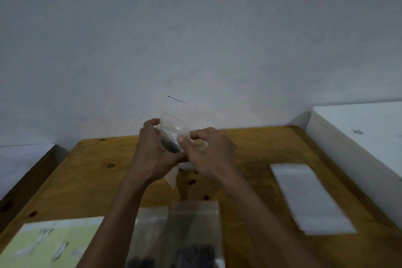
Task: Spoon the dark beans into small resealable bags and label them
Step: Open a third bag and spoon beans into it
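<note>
Label sheet (50,243): pale green, with small white stickers on it; it lies on the wooden table (91,180) well below and to the left of your left hand, at the near left corner.
Left hand (155,152): raised above the table's far edge, fingers curled round the small clear bag; your thumb is up by the bag's top edge.
Held bag (174,135): a small resealable bag between your two hands, tilted, with dark beans (170,146) gathered at its lower end against your left palm.
Filled bags (193,235): two clear bags lying flat side by side, below your hands, between your forearms; dark beans show at their near ends.
Right hand (208,150): just right of your left hand, nearly touching it; thumb and fingertips pinch the right edge of the held bag. Something pale sits under your hands; you cannot tell what it is.
Stack of empty bags (311,200): whitish, flat on the table, well to the right of and below your right hand.
White box (369,137): beyond the table's right edge.
</note>
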Available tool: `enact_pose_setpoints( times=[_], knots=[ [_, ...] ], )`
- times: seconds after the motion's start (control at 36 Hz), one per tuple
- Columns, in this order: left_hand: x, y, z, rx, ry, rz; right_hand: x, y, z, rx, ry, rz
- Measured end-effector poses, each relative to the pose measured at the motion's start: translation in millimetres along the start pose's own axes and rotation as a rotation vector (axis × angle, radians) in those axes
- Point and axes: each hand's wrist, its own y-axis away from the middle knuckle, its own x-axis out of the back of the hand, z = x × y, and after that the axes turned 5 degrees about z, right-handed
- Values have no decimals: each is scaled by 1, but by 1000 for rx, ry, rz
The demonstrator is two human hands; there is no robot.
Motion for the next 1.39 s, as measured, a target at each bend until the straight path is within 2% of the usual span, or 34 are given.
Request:
enact_pose_setpoints(
  times=[0.14,0.19,0.28,0.36,0.47,0.53,0.61,1.06,1.17,1.39],
  knots=[
    [16,7,2,11,123,-25,4,-9,-2,113,-5,67],
    [29,8,0,26,211,-48,11,-14,-3,170,2,27],
    [43,9,1,55,465,-60,24,-18,-8,212,-44,-42],
    [49,13,4,24,550,-20,31,-17,-12,201,-142,-112],
    [48,20,8,43,655,-20,33,-11,-15,41,-428,-239],
    [47,23,8,35,675,-43,33,-8,-17,-49,-578,-294],
    [47,28,10,51,723,-90,31,-5,-19,-120,-671,-295],
    [45,57,21,-54,644,43,29,14,-21,-105,-648,-312],
    [51,60,24,-28,699,57,39,21,-19,-205,-775,-346],
    [63,74,19,76,759,41,41,36,-24,-224,-728,-291]
  ],
)
